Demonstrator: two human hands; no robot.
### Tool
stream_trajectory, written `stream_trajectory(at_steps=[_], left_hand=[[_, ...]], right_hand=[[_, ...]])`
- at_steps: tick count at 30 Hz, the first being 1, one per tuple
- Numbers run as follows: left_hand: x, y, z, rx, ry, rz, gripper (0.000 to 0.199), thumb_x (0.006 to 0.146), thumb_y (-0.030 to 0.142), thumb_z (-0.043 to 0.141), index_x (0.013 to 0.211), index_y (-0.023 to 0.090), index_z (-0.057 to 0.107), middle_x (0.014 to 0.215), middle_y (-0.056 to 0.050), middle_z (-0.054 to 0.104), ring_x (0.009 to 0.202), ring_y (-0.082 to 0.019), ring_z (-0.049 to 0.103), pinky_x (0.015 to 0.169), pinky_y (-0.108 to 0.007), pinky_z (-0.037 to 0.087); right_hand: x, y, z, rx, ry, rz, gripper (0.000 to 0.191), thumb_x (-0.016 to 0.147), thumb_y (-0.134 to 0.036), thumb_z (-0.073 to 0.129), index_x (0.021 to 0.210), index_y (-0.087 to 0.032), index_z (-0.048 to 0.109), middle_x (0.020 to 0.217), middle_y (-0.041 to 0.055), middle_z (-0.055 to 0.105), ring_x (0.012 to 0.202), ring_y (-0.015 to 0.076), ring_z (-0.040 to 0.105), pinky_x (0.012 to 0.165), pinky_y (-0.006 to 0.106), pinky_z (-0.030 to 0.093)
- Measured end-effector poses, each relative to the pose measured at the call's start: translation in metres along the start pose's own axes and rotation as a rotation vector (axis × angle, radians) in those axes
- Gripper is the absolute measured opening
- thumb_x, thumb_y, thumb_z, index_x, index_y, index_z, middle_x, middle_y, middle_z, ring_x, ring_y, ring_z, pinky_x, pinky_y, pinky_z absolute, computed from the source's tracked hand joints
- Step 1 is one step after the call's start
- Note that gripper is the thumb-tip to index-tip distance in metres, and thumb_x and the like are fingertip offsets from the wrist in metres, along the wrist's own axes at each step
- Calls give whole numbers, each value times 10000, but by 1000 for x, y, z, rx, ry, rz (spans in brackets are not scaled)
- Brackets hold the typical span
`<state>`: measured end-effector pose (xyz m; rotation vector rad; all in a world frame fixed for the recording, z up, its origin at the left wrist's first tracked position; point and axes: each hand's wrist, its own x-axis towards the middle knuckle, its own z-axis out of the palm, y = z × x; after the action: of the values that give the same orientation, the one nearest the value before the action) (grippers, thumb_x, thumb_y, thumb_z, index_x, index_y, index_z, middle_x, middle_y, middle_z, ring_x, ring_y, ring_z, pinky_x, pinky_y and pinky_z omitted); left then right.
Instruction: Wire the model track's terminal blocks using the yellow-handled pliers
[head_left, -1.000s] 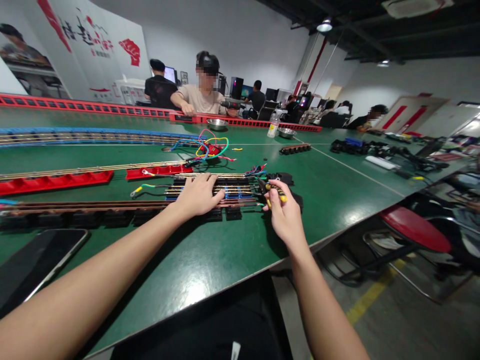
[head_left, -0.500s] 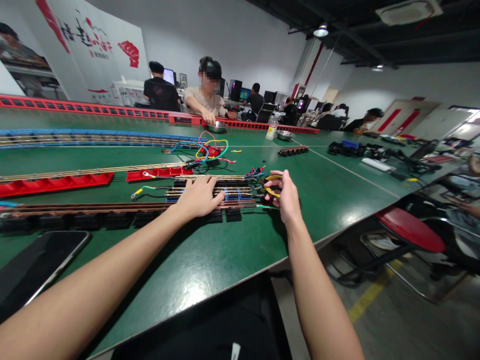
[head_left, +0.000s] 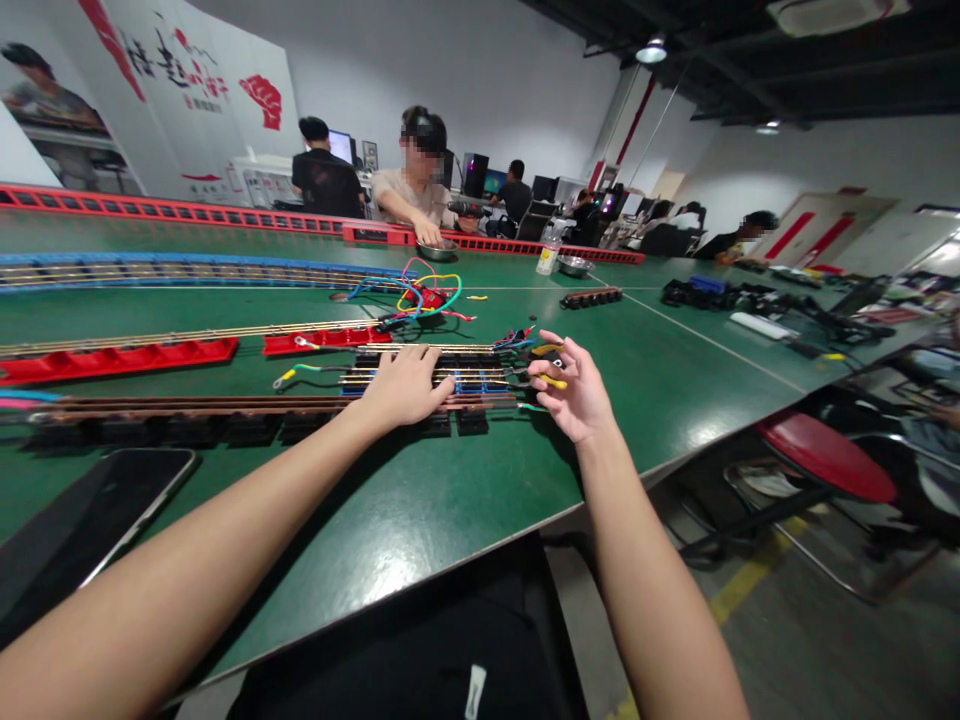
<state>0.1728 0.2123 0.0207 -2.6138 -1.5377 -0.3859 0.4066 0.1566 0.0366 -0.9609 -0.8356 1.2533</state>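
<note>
My left hand (head_left: 405,388) lies with its fingers spread over a short track section (head_left: 480,380) of blue and black blocks with brass-coloured rails, pressing on it from above. In my right hand (head_left: 579,392), at the section's right end, is a pair of pliers with yellow handles (head_left: 553,382). The handles are spread apart and my fingers are loosely around them; the jaws are hard to make out among the wires. A yellow-and-green wire (head_left: 300,370) with a ring terminal sticks out on the left. Along the near side runs a long brown rail on black blocks (head_left: 202,418).
A phone (head_left: 105,520) lies at the near left. Behind are red track pieces (head_left: 150,352), a blue curved track (head_left: 187,272) and a bundle of coloured wires (head_left: 429,297). Across the table, a person reaches into a metal bowl (head_left: 437,250). A bottle (head_left: 549,250) stands beside another bowl.
My right hand has turned and its fingers have opened wider around the pliers, whose handles show more. My left hand stays on the track section. The view has shifted slightly.
</note>
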Motion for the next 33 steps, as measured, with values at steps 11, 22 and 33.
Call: stream_trajectory(at_steps=[11,22,33], left_hand=[[-1,0,0,-11,12,-19,582,944,479,331,1348,76,443,1347,-211,547,1245,-348,498,994,-509,391],[0,0,2,21,38,-4,528,948,464,338,1297,104,502,1332,-185,568,1229,-328,514,976,-481,409],[-1,2,-1,50,41,7,553,958,469,333,1326,100,517,1377,-164,547,1263,-315,491,990,-481,413]], right_hand=[[0,12,4,-203,0,-160,423,750,-427,672,1106,-201,637,411,-120,334,376,56,196,351,159,98],[2,24,3,-585,-28,-345,432,788,-494,654,1045,-151,704,490,-91,308,421,58,224,404,214,214],[0,25,9,-832,-82,-422,483,818,-527,590,1081,-137,699,663,-9,515,563,117,428,541,241,369]])
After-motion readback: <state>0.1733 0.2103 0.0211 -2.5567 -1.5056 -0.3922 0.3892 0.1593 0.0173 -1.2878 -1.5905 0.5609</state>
